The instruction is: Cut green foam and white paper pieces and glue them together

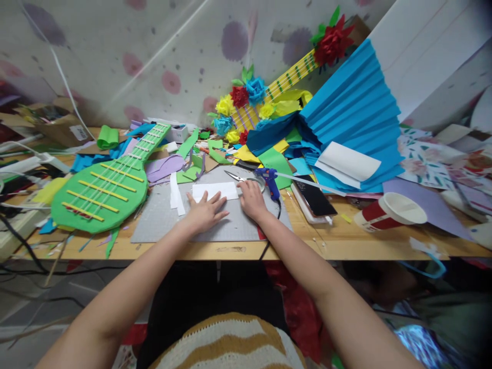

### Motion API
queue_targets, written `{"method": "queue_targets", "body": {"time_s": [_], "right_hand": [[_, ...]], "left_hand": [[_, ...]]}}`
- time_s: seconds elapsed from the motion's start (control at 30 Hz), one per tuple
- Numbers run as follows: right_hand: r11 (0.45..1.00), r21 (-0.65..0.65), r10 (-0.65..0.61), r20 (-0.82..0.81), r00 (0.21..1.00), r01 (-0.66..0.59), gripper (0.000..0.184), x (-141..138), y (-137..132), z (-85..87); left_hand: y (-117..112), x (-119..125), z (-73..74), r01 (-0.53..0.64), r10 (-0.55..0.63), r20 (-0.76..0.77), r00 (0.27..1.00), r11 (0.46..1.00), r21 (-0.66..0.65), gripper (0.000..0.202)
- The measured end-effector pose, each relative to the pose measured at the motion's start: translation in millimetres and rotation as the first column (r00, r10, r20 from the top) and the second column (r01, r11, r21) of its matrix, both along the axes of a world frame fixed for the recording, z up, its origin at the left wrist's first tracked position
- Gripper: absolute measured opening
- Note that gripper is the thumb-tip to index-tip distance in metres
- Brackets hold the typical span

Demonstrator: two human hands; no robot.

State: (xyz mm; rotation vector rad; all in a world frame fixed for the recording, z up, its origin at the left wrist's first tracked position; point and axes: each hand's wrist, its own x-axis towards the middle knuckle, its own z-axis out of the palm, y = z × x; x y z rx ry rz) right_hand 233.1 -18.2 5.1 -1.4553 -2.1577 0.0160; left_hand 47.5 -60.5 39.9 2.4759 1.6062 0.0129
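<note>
A folded strip of white paper (215, 190) lies flat on the grey cutting mat (157, 215). My left hand (206, 211) rests on its lower edge, fingers spread and palm down. At the paper's right end, my right hand (252, 200) has its fingers bent and close together on the edge; its thumb is mostly hidden. Just beyond that hand lie metal scissors (239, 177), their handles partly covered. A blue glue gun (270, 183) lies to the right, its cord running down off the table. Narrow white paper scraps (176, 193) are left of the strip.
A green paper lute (100, 192) lies at left. Behind stand a yellow, flower-covered paper instrument (290, 77) and a pleated blue paper fan (357, 113). A phone (314, 196) and a paper cup (390, 212) are at right. Coloured scraps crowd the back; the wooden table's edge (230, 249) is in front.
</note>
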Motion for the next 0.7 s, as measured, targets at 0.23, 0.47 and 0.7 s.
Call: {"method": "queue_targets", "body": {"time_s": [0.23,0.47,0.7], "right_hand": [[0.988,0.002,-0.151,-0.069,0.986,0.151,0.034,8,4,-3.1],[0.978,-0.005,-0.208,-0.004,0.978,0.208,0.031,7,6,-8.5],[0.976,-0.012,-0.217,-0.003,0.976,0.217,0.03,5,5,-8.8]], "left_hand": [[47,-2,15.4,-0.06,0.026,0.165,0.986,0.977,0.204,0.04],[95,7,7.6,-0.043,0.043,-0.052,0.998,0.999,0.013,0.08],[103,27,25.8,-0.113,0.069,-0.273,0.96,0.983,-0.148,0.068]]}}
